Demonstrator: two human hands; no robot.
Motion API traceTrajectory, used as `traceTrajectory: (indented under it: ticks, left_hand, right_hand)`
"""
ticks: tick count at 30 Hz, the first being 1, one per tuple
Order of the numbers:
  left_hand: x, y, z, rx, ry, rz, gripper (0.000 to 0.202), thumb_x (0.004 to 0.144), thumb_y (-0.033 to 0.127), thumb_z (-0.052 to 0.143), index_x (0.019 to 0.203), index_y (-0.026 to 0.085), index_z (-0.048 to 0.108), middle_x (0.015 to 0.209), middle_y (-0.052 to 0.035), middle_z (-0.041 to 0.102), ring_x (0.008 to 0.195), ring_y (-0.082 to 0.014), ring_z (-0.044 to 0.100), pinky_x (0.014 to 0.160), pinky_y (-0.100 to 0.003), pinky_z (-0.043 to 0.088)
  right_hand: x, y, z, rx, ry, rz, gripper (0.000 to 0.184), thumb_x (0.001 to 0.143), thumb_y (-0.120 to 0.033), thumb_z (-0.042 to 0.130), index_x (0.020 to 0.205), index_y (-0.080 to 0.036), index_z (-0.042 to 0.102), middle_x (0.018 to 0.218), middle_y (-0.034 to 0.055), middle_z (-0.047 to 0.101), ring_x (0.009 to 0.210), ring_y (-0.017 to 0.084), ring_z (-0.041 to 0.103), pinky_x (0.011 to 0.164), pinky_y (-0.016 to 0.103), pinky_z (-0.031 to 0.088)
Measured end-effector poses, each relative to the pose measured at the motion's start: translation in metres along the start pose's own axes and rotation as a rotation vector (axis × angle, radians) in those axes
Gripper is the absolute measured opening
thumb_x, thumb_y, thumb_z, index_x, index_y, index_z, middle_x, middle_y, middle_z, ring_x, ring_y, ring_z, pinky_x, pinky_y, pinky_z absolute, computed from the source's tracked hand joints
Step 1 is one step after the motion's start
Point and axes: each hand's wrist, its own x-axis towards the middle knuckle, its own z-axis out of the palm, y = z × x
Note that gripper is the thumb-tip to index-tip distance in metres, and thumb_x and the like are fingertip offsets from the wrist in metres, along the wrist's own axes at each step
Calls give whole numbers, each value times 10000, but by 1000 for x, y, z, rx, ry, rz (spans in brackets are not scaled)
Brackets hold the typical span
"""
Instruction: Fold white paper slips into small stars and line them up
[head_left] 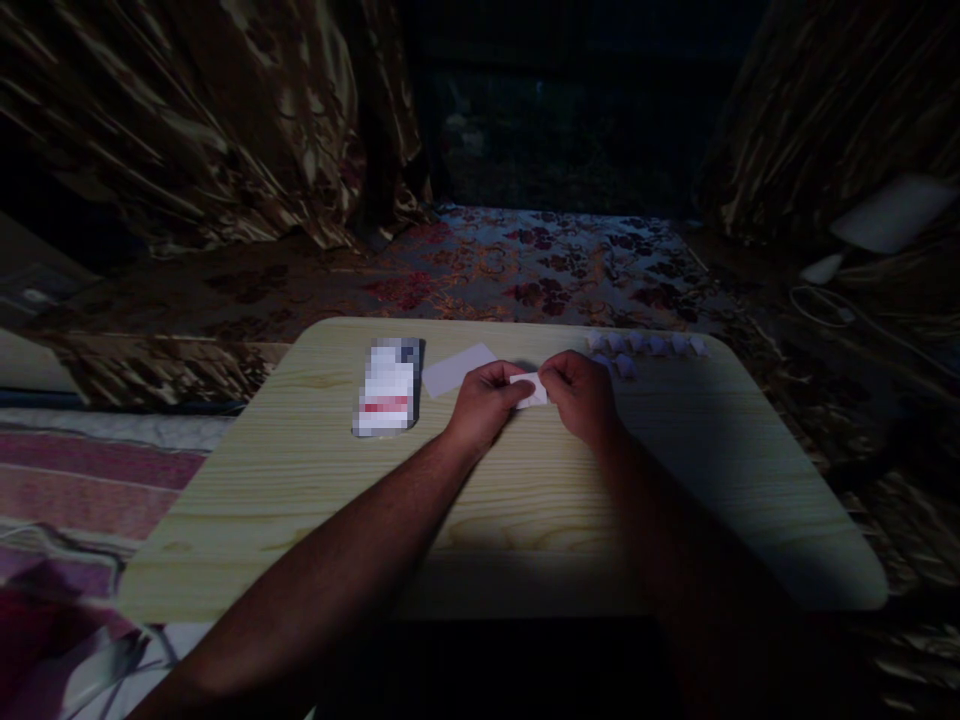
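Between my two hands is a small piece of white folded paper (533,391), held just above the wooden table. My left hand (486,402) is closed on its left side, with the thumb lying across the paper. The fingers of my right hand (582,392) pinch its right edge. Beside my left hand lies a flat sheet of paper (457,369). Several small folded paper pieces (651,345) sit in rows at the table's far right, beyond my right hand. Creases on the held paper are hard to make out in the dim light.
A blurred-out phone-shaped object (388,388) lies on the left of the light wooden table (300,520). Behind stands a ledge with flowered cloth (540,262), between curtains (300,120). A white lamp (892,215) with a cable is at the right.
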Motion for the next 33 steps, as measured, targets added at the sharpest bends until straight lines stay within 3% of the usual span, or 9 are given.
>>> traceTrajectory:
  ticks: [15, 33]
  left_hand:
    - [0, 1, -1, -5, 23, 35, 191, 592, 215, 795, 710, 141, 664, 630, -6, 664, 551, -115, 570, 568, -250, 433]
    - [-1, 2, 0, 7, 45, 15, 165, 589, 218, 773, 688, 155, 658, 589, 9, 636, 512, -107, 534, 524, -242, 389]
  right_hand:
    - [-1, 1, 1, -28, -9, -45, 145, 789, -289, 587, 714, -182, 651, 630, -10, 626, 585, 125, 545, 561, 236, 408]
    - [-2, 0, 1, -13, -17, -38, 125, 778, -270, 588, 707, -187, 648, 618, -15, 623, 577, 126, 541, 552, 237, 402]
